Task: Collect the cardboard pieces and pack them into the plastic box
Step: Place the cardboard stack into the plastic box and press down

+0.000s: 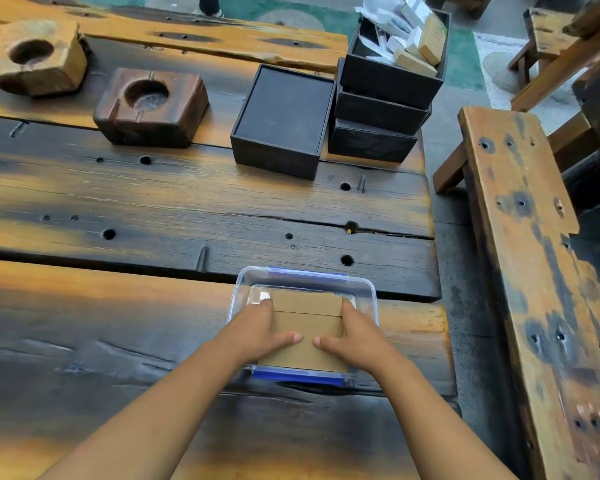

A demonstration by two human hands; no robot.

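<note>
A clear plastic box (303, 277) with blue clips sits on the dark wooden table near its front right. Brown cardboard pieces (307, 308) lie stacked flat inside it, the top one reaching over the near rim. My left hand (260, 329) grips the stack's left edge, thumb lying across the top. My right hand (355, 336) holds the right edge the same way. Both thumbs point toward each other on the cardboard.
A black square box (281, 119) and a stack of black trays (378, 112) holding small cartons stand at the back right. Two wooden blocks with round hollows (149, 105) (37, 55) sit at the back left. A wooden bench (534, 271) runs along the right.
</note>
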